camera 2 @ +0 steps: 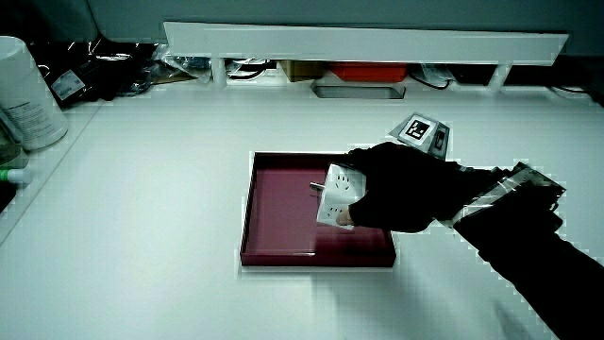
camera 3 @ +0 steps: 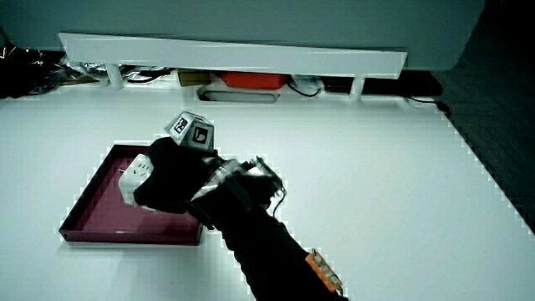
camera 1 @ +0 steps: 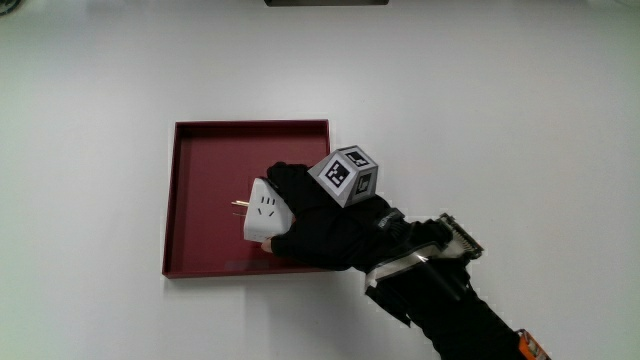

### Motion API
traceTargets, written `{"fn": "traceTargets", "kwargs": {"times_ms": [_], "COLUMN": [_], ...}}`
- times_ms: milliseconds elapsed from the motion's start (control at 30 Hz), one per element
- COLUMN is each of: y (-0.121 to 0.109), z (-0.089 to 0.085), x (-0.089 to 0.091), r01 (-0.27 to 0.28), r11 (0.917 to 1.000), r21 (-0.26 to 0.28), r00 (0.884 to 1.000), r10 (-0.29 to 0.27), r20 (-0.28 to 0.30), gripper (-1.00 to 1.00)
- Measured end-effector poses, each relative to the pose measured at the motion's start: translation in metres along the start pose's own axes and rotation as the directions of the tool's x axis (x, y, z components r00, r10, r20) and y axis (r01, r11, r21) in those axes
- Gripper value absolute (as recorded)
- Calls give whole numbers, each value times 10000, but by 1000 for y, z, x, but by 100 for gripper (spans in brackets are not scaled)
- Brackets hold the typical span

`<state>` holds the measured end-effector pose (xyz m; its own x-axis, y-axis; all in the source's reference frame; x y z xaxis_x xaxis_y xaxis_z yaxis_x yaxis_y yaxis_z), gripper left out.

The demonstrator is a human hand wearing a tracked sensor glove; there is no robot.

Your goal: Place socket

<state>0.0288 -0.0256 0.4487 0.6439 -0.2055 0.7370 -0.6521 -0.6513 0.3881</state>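
A dark red square tray (camera 1: 200, 150) lies on the white table, also seen in both side views (camera 2: 278, 212) (camera 3: 96, 196). The hand (camera 1: 320, 215) in its black glove is over the tray, fingers curled around a white socket (camera 1: 264, 210). The socket shows its slotted face and metal prongs sticking out from one end. It is tilted, and I cannot tell whether it touches the tray floor. In both side views the socket (camera 2: 338, 189) (camera 3: 138, 177) sits in the hand (camera 2: 401, 189) (camera 3: 175, 180) over the tray. The forearm reaches toward the person.
A low white partition (camera 2: 368, 42) runs along the table's edge farthest from the person, with cables and a red object under it. A white cylindrical container (camera 2: 26, 90) stands at the table's corner near the partition.
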Motion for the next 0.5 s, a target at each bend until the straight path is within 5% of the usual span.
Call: {"fn": "traceTargets", "kwargs": {"times_ms": [267,500], "y": [17,23], "z": [-24,-43], "x": [12,22], "r01": [394,880], "r11": [9979,9913], "r21": [-519,-983], "r00": [9985,9961], "r10": [-413,-876], "r20": [-364,79], "gripper": [0,0]}}
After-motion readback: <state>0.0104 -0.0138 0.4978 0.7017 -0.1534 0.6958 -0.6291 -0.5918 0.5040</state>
